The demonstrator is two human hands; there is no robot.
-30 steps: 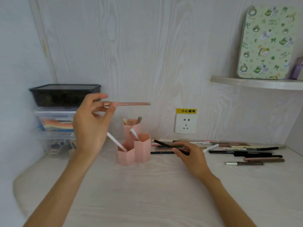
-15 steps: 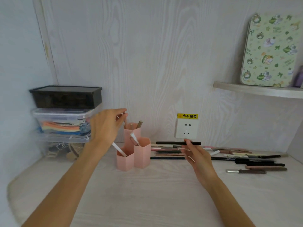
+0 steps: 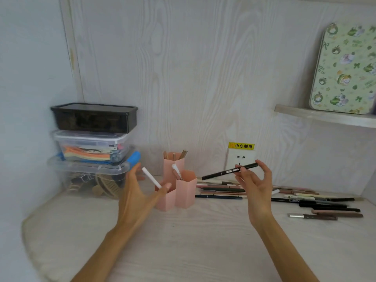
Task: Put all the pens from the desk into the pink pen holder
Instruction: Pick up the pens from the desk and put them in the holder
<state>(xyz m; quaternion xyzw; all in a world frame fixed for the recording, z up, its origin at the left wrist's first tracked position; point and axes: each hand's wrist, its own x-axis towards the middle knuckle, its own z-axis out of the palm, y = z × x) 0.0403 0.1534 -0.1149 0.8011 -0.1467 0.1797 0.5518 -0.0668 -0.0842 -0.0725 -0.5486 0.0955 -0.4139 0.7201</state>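
Centre of frame: the pink pen holder (image 3: 176,187), a cluster of three hexagonal tubes, stands on the pale desk (image 3: 203,241). The tall rear tube holds a few brownish pens; a white pen (image 3: 151,177) leans out of the low front-left tube; another pale-capped one sits in the right tube.

Right of centre: the right hand (image 3: 256,185) is raised above the desk and pinches a black pen (image 3: 230,171) between thumb and fingertips. The pen is tilted, its lower end pointing left toward the holder, its upper end in front of the wall socket (image 3: 240,159). It is clear of the desk and not yet over any tube.

Left of centre: the left hand (image 3: 140,190) hovers just beside the holder's front-left tube, fingers spread and relaxed, gripping nothing. Whether a fingertip touches the tube we cannot tell.

Lower right: a loose row of pens (image 3: 284,198) lies on the desk behind and to the right of the right hand, many of them.

We judge the step in hand to be carrying the black pen to the holder. The next move calls for swinging it left, tipping it closer to upright over an open tube, and letting go. Much of the task looks undone.

Left edge: stacked storage boxes (image 3: 91,145). Upper right: a patterned tin (image 3: 343,74) on a shelf (image 3: 325,118).
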